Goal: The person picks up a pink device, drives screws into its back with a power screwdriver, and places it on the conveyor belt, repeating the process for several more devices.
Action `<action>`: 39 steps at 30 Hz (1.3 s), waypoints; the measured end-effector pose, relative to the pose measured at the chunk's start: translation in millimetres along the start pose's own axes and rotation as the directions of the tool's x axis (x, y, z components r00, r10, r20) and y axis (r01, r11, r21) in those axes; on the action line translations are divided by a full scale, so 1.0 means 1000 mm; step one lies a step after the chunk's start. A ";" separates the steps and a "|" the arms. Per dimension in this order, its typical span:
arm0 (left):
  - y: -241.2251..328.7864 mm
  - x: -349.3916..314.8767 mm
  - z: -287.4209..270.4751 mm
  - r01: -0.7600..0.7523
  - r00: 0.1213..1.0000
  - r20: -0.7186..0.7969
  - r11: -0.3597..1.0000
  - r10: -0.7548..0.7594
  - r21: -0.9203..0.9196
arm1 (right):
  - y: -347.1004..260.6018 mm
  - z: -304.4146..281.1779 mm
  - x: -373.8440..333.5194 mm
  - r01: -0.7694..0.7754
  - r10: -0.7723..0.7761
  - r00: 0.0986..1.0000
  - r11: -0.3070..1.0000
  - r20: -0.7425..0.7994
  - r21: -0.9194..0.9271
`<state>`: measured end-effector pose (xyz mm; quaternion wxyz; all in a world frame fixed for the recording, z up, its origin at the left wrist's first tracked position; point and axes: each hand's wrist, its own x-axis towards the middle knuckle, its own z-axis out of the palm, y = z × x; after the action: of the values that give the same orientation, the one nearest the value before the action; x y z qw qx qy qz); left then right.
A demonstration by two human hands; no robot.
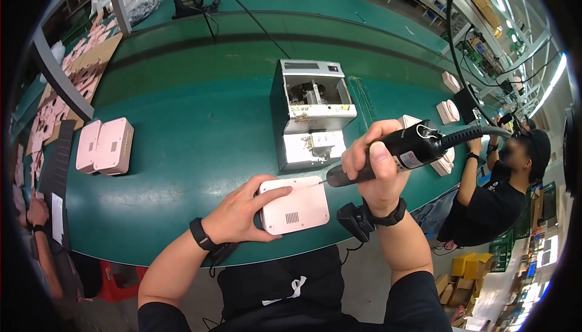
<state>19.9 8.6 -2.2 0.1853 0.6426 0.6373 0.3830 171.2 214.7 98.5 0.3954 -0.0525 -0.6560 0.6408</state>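
Pale pink, rounded rectangular plastic box (pixel 310 206) lay flat on the green workbench (pixel 194 144), right at the near edge, in front of the person's torso. Long axis ran roughly left to right. Left hand (pixel 239 211) was nearer, spread around the box's left end, part-open: thumb at the near side, index finger stretched over the top face. Right hand (pixel 382 168) was closed round a black corded electric screwdriver (pixel 412 147), thumb on top, up and to the right of the box. Key relation: screwdriver lay nearly level, its thin bit (pixel 322 182) pointing left at the box's far right corner, by the screw hole there; couldn't tell whether the tip was seated. Silver-grey metal machine (pixel 321 112) stood just beyond.
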 end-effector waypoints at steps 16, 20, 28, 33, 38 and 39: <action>0.006 0.025 0.028 -0.025 0.995 -0.094 1.000 0.026 0.010 | -0.012 0.005 0.039 0.079 -0.078 0.996 0.996 -0.048 0.028; 0.006 0.024 0.028 -0.030 0.997 -0.071 0.999 0.030 0.011 | -0.013 0.003 0.044 0.120 -0.116 0.989 0.992 -0.094 0.043; 0.004 0.024 0.027 -0.027 0.997 -0.078 1.000 0.026 -0.006 | -0.016 0.003 0.042 -0.022 0.028 0.997 0.996 -0.069 0.081; 0.003 0.024 0.027 -0.032 0.996 -0.082 0.999 0.033 0.006 | -0.018 0.003 0.028 0.011 -0.009 0.999 0.998 -0.030 0.056; 0.005 0.025 0.029 -0.014 0.998 -0.069 1.000 0.013 -0.017 | -0.002 0.000 0.022 -0.003 0.003 1.000 1.000 -0.031 0.008; 0.005 0.025 0.029 -0.012 0.998 -0.069 1.000 0.011 -0.020 | 0.001 0.000 0.021 -0.008 0.008 1.000 1.000 -0.029 -0.006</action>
<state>41.6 39.6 -10.6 0.1677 0.6306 0.6356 0.4126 156.6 227.5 107.5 0.4020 -0.0657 -0.6519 0.6396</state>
